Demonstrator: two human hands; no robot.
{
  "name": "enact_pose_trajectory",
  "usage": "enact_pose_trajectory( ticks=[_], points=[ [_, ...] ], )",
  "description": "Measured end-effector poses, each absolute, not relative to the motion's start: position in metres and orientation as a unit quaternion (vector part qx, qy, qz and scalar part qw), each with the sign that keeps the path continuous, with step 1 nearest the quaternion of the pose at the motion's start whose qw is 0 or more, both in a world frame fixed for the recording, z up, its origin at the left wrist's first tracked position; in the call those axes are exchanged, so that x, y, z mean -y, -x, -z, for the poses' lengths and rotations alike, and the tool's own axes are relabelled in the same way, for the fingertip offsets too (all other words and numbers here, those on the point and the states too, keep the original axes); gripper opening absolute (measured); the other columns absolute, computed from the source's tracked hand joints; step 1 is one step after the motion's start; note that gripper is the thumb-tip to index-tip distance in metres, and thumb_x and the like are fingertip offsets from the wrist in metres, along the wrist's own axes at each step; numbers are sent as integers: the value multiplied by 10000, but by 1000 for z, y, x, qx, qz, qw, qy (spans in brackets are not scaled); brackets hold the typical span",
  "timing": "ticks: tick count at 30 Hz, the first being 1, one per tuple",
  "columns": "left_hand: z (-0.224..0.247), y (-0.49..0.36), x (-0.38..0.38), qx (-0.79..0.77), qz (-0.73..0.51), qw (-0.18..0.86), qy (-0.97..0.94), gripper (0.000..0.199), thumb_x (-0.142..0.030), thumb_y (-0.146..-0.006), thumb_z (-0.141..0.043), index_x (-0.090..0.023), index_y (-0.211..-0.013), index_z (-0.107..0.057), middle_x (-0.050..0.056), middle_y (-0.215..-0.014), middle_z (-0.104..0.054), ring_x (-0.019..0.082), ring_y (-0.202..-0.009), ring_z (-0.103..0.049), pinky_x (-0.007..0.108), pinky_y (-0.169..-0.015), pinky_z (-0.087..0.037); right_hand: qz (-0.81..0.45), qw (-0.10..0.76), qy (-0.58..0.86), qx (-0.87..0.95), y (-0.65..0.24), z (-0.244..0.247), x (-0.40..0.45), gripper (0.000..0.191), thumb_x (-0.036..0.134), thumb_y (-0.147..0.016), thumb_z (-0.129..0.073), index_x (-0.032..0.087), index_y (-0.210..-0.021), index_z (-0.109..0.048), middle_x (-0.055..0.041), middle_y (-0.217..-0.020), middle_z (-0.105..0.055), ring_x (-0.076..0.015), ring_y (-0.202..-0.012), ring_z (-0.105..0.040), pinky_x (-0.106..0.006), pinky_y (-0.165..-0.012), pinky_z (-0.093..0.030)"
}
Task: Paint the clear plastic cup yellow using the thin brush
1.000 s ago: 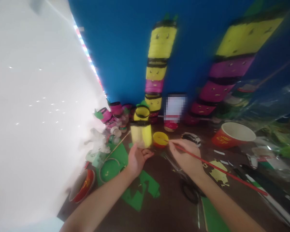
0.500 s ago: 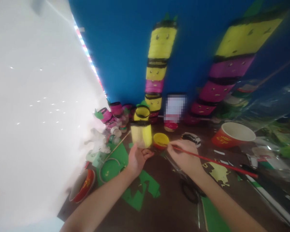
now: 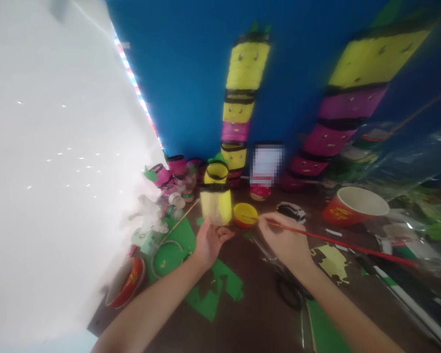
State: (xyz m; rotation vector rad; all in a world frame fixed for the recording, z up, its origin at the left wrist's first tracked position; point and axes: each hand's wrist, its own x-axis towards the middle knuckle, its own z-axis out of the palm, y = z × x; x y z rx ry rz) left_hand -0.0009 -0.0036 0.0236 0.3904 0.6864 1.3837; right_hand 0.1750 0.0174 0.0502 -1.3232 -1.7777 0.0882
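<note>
My left hand (image 3: 210, 242) is closed at the lower end of a yellow-painted container (image 3: 216, 205) with a black rim. One side of it looks paler and see-through, like a cut plastic bottle. My right hand (image 3: 286, 240) pinches a red-handled paintbrush (image 3: 338, 242). The brush tip reaches into a small cup of yellow paint (image 3: 245, 214), which stands just right of the container. Scissors (image 3: 288, 289) with black handles lie below my right wrist, partly covered by it.
Scraps of green paper (image 3: 226, 279) and a tape ring (image 3: 153, 262) lie at left. A red paper bowl (image 3: 127, 282) is tipped near the edge; another red paper bowl (image 3: 360, 206) stands at right. Painted towers (image 3: 248, 68) with faces rise at the back wall.
My right hand has shifted slightly right, and the brush handle has swung out farther right, its tip still in the paint cup. My left hand and the container have hardly moved.
</note>
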Motion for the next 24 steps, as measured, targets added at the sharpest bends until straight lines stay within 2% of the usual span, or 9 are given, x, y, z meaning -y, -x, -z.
enact_pose_trajectory(
  ticks=[6, 9, 11, 16, 22, 24],
  points=[
    [-25, 2, 6, -301, -618, 703, -183, 388, -486, -711, -614, -133, -872, -617, 41, -713, -621, 142, -618, -588, 310, -698, -486, -52, 537, 518, 663, -171, -67, 2, 96, 244, -822, -514, 220, -823, -607, -29, -726, -673, -177, -715, -640, -306, -683, -509],
    [-27, 2, 7, -302, -622, 701, -175, 374, -478, -720, -600, -137, -872, -608, 44, -730, -620, 143, -615, -582, 329, -716, -481, -49, 576, 420, 699, -165, -75, 14, 140, 140, -797, -510, 223, -883, -582, -35, -758, -668, -177, -782, -633, -337, -749, -520],
    [-29, 1, 7, -298, -623, 702, -174, 376, -480, -712, -606, -140, -872, -606, 42, -734, -617, 145, -623, -582, 326, -719, -477, -57, 590, 337, 732, -160, -78, 19, 208, 72, -753, -519, 223, -884, -572, -30, -755, -664, -172, -755, -632, -380, -781, -524],
    [-33, 1, 8, -308, -622, 700, -168, 371, -487, -725, -586, -144, -867, -604, 39, -723, -609, 146, -616, -573, 327, -719, -466, -101, 600, 272, 746, -151, -76, 26, 206, 46, -729, -517, 217, -838, -554, -17, -708, -653, -168, -679, -646, -434, -768, -547],
    [-30, 2, 7, -306, -620, 704, -162, 363, -495, -721, -595, -148, -826, -610, 31, -682, -609, 151, -613, -577, 321, -708, -472, -132, 570, 343, 735, -149, -70, 32, 189, 68, -776, -494, 213, -860, -582, -35, -770, -688, -197, -874, -662, -391, -815, -546],
    [-29, 2, 6, -306, -624, 702, -155, 363, -495, -720, -602, -154, -845, -610, 29, -703, -616, 148, -628, -582, 306, -694, -473, -148, 557, 349, 739, -151, -71, 32, 187, 76, -789, -483, 215, -850, -591, -28, -763, -684, -186, -856, -658, -386, -824, -540]
  ],
)
